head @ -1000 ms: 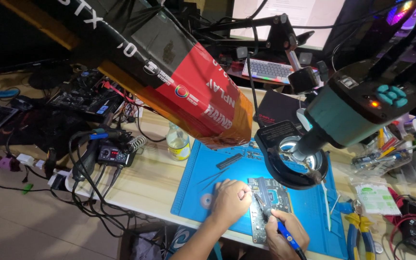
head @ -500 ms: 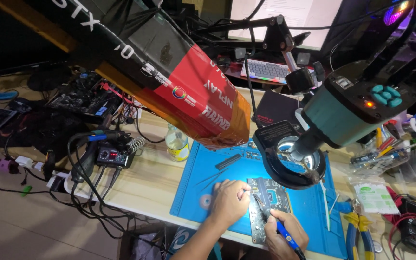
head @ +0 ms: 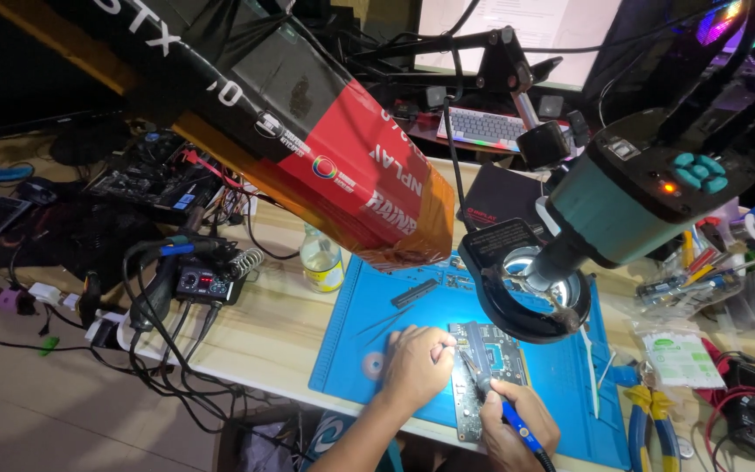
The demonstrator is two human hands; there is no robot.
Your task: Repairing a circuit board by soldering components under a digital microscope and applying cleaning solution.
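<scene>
While a soldering station [head: 201, 281] with coiled cables sits at the left of the wooden bench and a small bottle [head: 321, 260] stands just beside the blue work mat [head: 376, 316], the left hand [head: 416, 363] rests on the mat with its fingers [head: 439, 350] curled nearly closed, pinching thin tweezers [head: 463, 358] whose tips reach onto the circuit board [head: 485, 378]. That board lies flat on the mat, between the two hands and below the ring light of the microscope [head: 600, 218]. To its right, the right hand [head: 517, 421] is wrapped tightly around a blue-handled soldering iron [head: 506, 411], its tip touching the board. Farther right, yellow-handled pliers [head: 646, 415] lie at the mat's edge.
</scene>
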